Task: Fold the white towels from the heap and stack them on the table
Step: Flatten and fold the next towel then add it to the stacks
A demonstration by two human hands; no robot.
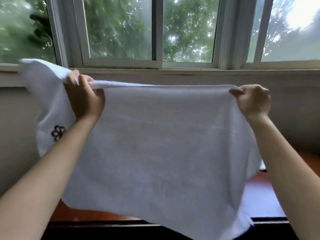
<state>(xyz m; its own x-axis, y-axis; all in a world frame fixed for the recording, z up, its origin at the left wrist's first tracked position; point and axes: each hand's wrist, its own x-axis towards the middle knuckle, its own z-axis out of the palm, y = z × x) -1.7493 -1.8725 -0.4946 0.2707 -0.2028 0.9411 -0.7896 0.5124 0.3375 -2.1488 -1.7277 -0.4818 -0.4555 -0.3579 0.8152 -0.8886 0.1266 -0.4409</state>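
Observation:
A white towel point(164, 144) hangs spread out in the air in front of me, its top edge pulled taut. My left hand point(84, 99) pinches that edge left of the middle, and a loose corner flaps out beyond it with a dark flower emblem point(58, 132). My right hand point(253, 101) grips the top right corner. The towel's lower edge hangs over the reddish-brown table point(90, 214) and hides most of it. Another piece of white cloth point(263, 198) lies on the table at the right, partly behind the held towel.
A grey wall point(294, 118) stands close behind the table, with a window sill and sliding windows point(155, 32) above it showing green trees. The table's dark front edge point(270, 219) runs along the bottom.

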